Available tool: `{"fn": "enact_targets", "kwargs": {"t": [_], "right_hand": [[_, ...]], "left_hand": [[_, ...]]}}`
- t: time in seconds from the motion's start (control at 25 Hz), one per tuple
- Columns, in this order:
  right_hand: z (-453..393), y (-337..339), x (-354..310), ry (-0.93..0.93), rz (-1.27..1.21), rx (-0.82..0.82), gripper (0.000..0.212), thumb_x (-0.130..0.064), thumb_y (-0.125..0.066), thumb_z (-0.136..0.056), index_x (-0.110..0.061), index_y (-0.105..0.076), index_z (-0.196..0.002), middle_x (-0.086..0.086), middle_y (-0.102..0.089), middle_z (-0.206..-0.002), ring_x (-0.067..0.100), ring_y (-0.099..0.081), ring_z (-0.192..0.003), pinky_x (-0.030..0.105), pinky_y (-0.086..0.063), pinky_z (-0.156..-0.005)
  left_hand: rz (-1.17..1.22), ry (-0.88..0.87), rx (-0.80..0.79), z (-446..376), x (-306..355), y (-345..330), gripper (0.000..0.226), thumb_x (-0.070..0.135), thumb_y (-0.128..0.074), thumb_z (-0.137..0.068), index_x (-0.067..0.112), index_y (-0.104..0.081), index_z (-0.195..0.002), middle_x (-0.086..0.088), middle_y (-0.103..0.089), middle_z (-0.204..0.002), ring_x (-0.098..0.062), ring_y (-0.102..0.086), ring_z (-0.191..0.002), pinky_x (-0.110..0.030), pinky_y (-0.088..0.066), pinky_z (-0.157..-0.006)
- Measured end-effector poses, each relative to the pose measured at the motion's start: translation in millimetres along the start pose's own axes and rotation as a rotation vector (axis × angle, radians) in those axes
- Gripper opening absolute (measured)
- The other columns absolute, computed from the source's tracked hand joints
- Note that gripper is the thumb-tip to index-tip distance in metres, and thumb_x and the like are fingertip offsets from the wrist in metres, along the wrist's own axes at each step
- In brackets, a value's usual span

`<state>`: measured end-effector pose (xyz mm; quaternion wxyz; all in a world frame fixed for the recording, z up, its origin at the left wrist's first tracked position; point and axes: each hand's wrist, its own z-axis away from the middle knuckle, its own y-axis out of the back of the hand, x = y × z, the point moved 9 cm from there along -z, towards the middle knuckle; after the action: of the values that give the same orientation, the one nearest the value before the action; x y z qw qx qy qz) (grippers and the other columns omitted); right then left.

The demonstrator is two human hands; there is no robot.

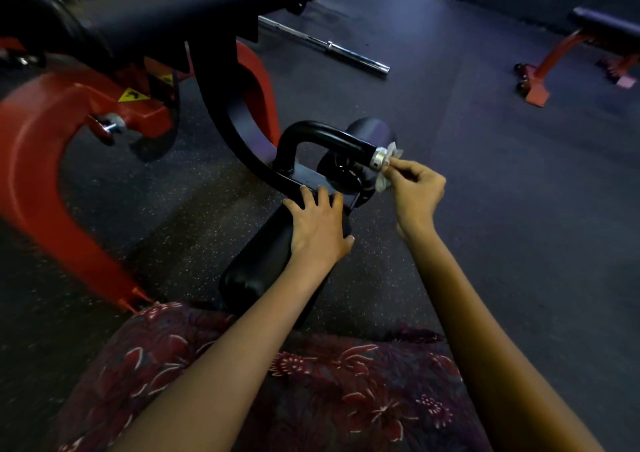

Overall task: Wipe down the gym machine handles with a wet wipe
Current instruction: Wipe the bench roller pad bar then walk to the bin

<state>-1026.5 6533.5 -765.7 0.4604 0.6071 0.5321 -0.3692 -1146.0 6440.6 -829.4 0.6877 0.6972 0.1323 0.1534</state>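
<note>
The right hand (417,188) is pinching a crumpled white wet wipe (388,171) between thumb and fingertips, holding it against the silver end cap (378,158) of the black curved handle (322,138). The wipe is sitting just beyond the fingertips, bunched around the cap's outer face and hanging a little below it; how far it is wrapping behind the cap is hard to make out. The left hand (320,225) is lying open, fingers spread, pressing flat on the black roller pad (263,261) with its fingertips reaching the black bracket (311,178) under the handle. The machine's red frame (45,161) is curving away to the left, and a steel barbell (346,52) is lying on the dark floor (485,174) well apart.
</note>
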Motion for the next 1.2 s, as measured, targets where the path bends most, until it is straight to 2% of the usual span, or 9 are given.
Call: {"fn": "enact_targets", "kwargs": {"t": [0.2,0.28,0.32,0.4,0.52,0.72,0.92,1.08,1.2], "right_hand": [[-15.7,-5.0,-25.2,0.193,0.119,-0.014,0.017,-0.004,-0.068,-0.081,-0.008,-0.072,-0.097,0.005,-0.071,-0.08,0.019,-0.065,-0.066,0.023,-0.054,-0.064],[-5.4,-18.5,-49.5,0.498,0.284,-0.12,0.017,0.005,-0.065,-0.077,-0.002,-0.073,-0.091,0.01,-0.072,-0.086,0.011,-0.066,-0.075,0.01,-0.051,-0.073],[6.3,-30.6,-62.3,0.705,0.386,-0.19,0.017,0.008,-0.064,-0.074,0.0,-0.074,-0.085,0.012,-0.072,-0.085,0.014,-0.067,-0.079,0.012,-0.05,-0.078],[19.9,-59.7,-77.0,0.983,0.54,-0.308,0.019,0.011,-0.064,-0.065,0.002,-0.074,-0.078,0.015,-0.073,-0.083,0.024,-0.07,-0.082,0.026,-0.055,-0.078],[24.7,-100.1,-89.3,1.146,0.644,-0.475,0.02,0.01,-0.062,-0.061,0.002,-0.073,-0.076,0.015,-0.073,-0.083,0.03,-0.07,-0.081,0.038,-0.059,-0.07],[11.1,-67.8,-71.7,1.057,0.777,-0.62,0.024,0.004,-0.058,-0.081,-0.003,-0.071,-0.1,0.011,-0.071,-0.103,0.034,-0.061,-0.083,0.043,-0.054,-0.063],[16.5,-118.9,-85.1,1.235,0.821,-0.7,0.016,0.007,-0.065,-0.075,-0.005,-0.074,-0.082,0.011,-0.072,-0.081,0.032,-0.057,-0.067,0.036,-0.051,-0.053],[7.4,-199.2,-81.5,1.062,1.113,-0.935,0.025,-0.001,-0.052,-0.083,-0.006,-0.072,-0.097,0.017,-0.069,-0.093,0.034,-0.056,-0.093,0.041,-0.048,-0.077],[-3.0,-195.2,-93.3,1.026,1.094,-1.056,0.032,0.004,-0.053,-0.078,-0.005,-0.071,-0.103,0.016,-0.069,-0.105,0.032,-0.063,-0.1,0.03,-0.04,-0.09]], "left_hand": [[0.004,-0.009,0.004,0.8,0.0,1.2,0.088,0.061,-0.049,-0.086,0.014,-0.011,-0.149,-0.016,-0.015,-0.154,-0.041,-0.011,-0.141,-0.06,-0.023,-0.106],[0.006,-0.007,-0.007,0.2,-0.8,0.8,0.087,0.061,-0.049,-0.086,0.014,-0.011,-0.149,-0.016,-0.014,-0.154,-0.041,-0.01,-0.141,-0.06,-0.022,-0.106],[0.004,-0.006,-0.01,0.1,-1.1,0.6,0.087,0.06,-0.049,-0.086,0.013,-0.01,-0.149,-0.016,-0.014,-0.154,-0.042,-0.01,-0.141,-0.06,-0.022,-0.106],[0.001,-0.007,-0.015,-0.1,-0.5,0.8,0.087,0.06,-0.048,-0.087,0.013,-0.01,-0.149,-0.016,-0.014,-0.154,-0.042,-0.011,-0.141,-0.06,-0.022,-0.106],[-0.001,-0.002,-0.014,-0.9,-2.5,0.1,0.086,0.06,-0.047,-0.087,0.014,-0.01,-0.149,-0.016,-0.013,-0.154,-0.042,-0.01,-0.141,-0.06,-0.022,-0.106],[0.018,-0.004,-0.027,-0.2,-1.7,0.3,0.086,0.059,-0.048,-0.087,0.014,-0.01,-0.149,-0.017,-0.012,-0.154,-0.043,-0.01,-0.141,-0.061,-0.021,-0.106],[0.034,-0.007,-0.013,-1.9,-1.8,0.1,0.083,0.058,-0.049,-0.087,0.013,-0.013,-0.148,-0.018,-0.015,-0.153,-0.044,-0.012,-0.14,-0.061,-0.021,-0.106],[0.072,-0.009,-0.031,-3.1,-3.6,0.2,0.083,0.057,-0.05,-0.087,0.013,-0.013,-0.147,-0.019,-0.016,-0.152,-0.044,-0.013,-0.139,-0.061,-0.02,-0.106],[0.085,-0.008,-0.017,-4.3,-5.5,0.6,0.084,0.058,-0.051,-0.086,0.013,-0.014,-0.148,-0.018,-0.018,-0.152,-0.044,-0.014,-0.139,-0.061,-0.022,-0.106]]}}
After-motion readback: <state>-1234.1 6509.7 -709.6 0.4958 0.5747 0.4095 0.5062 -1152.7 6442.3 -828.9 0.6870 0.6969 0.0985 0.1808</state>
